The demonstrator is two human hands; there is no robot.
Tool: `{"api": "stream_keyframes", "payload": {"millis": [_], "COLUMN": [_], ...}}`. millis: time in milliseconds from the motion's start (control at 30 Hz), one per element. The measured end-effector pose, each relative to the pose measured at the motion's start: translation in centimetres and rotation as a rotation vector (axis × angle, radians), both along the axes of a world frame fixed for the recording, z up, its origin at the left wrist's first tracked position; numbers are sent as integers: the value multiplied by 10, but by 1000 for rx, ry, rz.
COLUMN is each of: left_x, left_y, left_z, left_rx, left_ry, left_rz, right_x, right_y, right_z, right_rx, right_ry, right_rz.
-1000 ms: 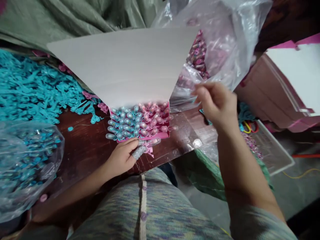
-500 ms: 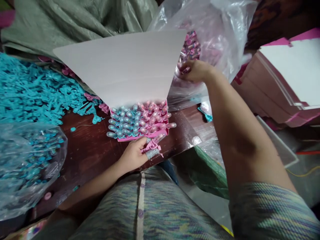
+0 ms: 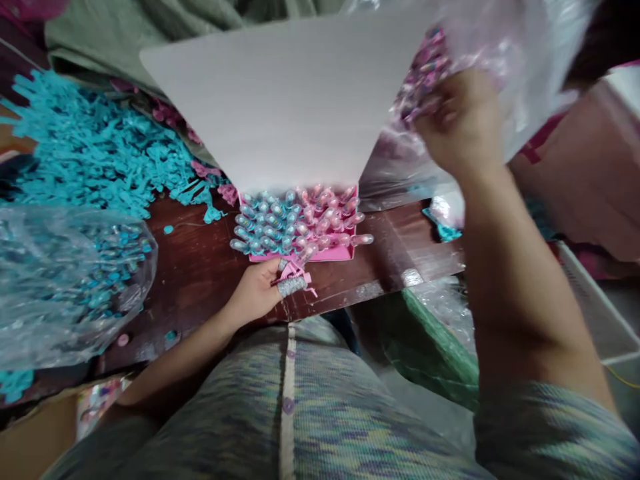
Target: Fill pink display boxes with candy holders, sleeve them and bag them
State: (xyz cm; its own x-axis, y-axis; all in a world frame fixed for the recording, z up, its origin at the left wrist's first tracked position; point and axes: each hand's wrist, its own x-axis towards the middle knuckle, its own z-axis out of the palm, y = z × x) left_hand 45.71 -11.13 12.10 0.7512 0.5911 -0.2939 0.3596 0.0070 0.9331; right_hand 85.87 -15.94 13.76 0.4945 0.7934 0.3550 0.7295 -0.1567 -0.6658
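A pink box (image 3: 330, 255) on the dark wooden table (image 3: 200, 267) holds rows of small blue and pink capsule toys (image 3: 295, 223); its wide white lid (image 3: 295, 100) stands open behind. My left hand (image 3: 257, 292), one finger wrapped in grey tape, pinches a pink toy piece (image 3: 295, 270) at the box's front edge. My right hand (image 3: 463, 120) reaches into a clear plastic bag (image 3: 505, 60) of pink toy pieces (image 3: 423, 83) at the upper right; its fingers are closed among them, blurred.
A heap of teal plastic pieces (image 3: 95, 153) covers the table's left. A clear bag of blue toys (image 3: 65, 273) lies at the near left. Green sacking (image 3: 125, 33) sits behind, a green bag (image 3: 440, 347) below the table edge, pink cartons (image 3: 590, 173) at right.
My right hand has risen from above the table edge into the bag of pink pieces. My left hand turned the pink piece at the box front. The camera tilted.
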Motion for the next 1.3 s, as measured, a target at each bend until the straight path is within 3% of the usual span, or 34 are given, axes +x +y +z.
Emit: {"api": "stream_keyframes", "payload": {"millis": [33, 100, 200, 300, 400, 500, 667, 733, 800, 933, 1100, 1300], "left_x": [-1, -3, 1, 9, 13, 9, 0, 0, 3, 10, 17, 32], "left_y": [1, 3, 1, -4, -8, -11, -8, -4, -1, -1, -12, -24], "left_z": [2, 4, 3, 1, 0, -1, -4, -5, -6, -7, -10, -13], "left_rx": [3, -12, -97, -139, -66, 124, 829, 996, 999, 909, 1017, 750], "left_ry": [-9, -15, -24, -62, -75, -54, -48, -75, -62, -46, -145, -119], "left_rz": [11, 15, -25, -104, -139, -163, -272, -370, -431, -432, -498, -430], "right_x": [-25, -83, -160, -199, -204, -207, -227, -228, -223, -210, -201, -197], "right_y": [-19, -59, -103, -115, -113, -114, -118, -121, -126, -139, -151, -157], "right_z": [5, 12, 7, -12, -26, -30, -42, -48, -50, -45, -45, -45], "right_rx": [103, 238, 69, 50, 114, 120, -31, -112, -108, -78, -135, -118], "right_ry": [47, 165, 252, 385, 413, 428, 668, 764, 759, 559, 650, 627], "right_rz": [-16, 200, 494, 530, 453, 426, 271, 263, 293, 300, 259, 390]}}
